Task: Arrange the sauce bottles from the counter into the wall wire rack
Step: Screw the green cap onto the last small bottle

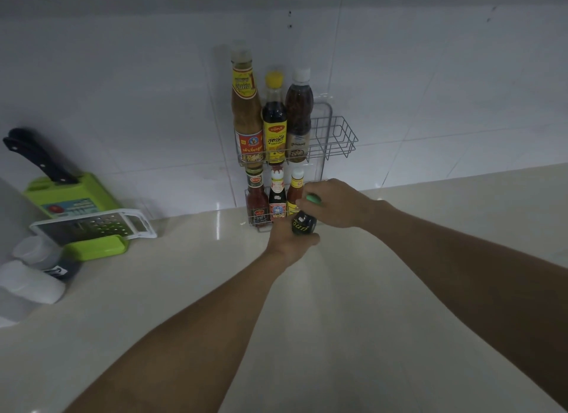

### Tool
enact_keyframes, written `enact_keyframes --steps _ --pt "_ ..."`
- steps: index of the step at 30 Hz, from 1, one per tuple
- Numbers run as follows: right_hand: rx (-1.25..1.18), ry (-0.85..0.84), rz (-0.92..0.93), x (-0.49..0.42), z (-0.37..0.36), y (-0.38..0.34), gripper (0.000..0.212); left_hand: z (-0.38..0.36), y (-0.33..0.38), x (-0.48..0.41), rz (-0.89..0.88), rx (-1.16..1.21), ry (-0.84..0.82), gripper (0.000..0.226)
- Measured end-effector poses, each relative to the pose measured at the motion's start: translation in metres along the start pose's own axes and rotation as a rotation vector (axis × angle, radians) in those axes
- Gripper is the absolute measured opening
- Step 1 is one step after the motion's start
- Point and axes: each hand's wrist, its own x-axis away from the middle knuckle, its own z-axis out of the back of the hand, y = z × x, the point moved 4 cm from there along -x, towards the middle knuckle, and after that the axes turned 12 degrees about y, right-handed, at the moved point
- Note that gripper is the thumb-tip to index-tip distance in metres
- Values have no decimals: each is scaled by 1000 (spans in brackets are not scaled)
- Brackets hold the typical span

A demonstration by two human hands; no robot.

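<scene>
Just in front of the lower tier of the thin grey wire wall rack [338, 135], a small glossy dark bottle with a green cap [302, 225] is held tilted by both hands. The left grip [287, 243] is wrapped round its body from below. The right grip [335, 203] curls over the neck and cap and hides most of them. The yellow lettering on the bottle is too small to read, and the left grip hides whether the base touches the desk.

Behind it, the lower basket holds three short bottles: a red sauce bottle [256, 199], a dark bottle with a red cap [277, 197] and an orange bottle with a white cap [296, 186], this last partly covered by the right grip. The upper basket holds three tall ones: a tan sauce bottle with a clear cap [246, 105], a dark bottle with a yellow cap [274, 117] and a brown bottle with a white cap [298, 111].

The smooth cream desk [338, 320] meets a white tiled wall [123, 89]. At far left are a green plastic block [73, 197] with one black-handled knife [40, 157], one white-framed metal grater [92, 226] and two blurred white-capped containers [37, 252].
</scene>
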Motion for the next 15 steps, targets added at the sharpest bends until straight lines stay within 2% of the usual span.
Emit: enact_keyframes --steps 3,5,7,9,12,13,15 --pt "151 -12 -8 0 -3 -1 31 -8 0 0 -73 -2 27 25" --pt "137 -12 -68 2 -7 4 35 -14 -4 0 -100 3 77 28" --pt "-13 24 -201 6 -13 12 44 -18 -13 -5 -98 -7 147 32" --pt "-172 30 -343 11 -24 21 49 -24 -27 -15 -88 -22 169 50" --pt "-408 -7 -474 18 -42 33 51 -32 -38 -23 -58 13 175 52" --pt "-533 -8 -534 20 -47 38 50 -36 -47 -30 -47 -24 177 53" --pt "-749 -17 -623 23 -53 43 33 -45 -70 -45 -3 -35 164 56"
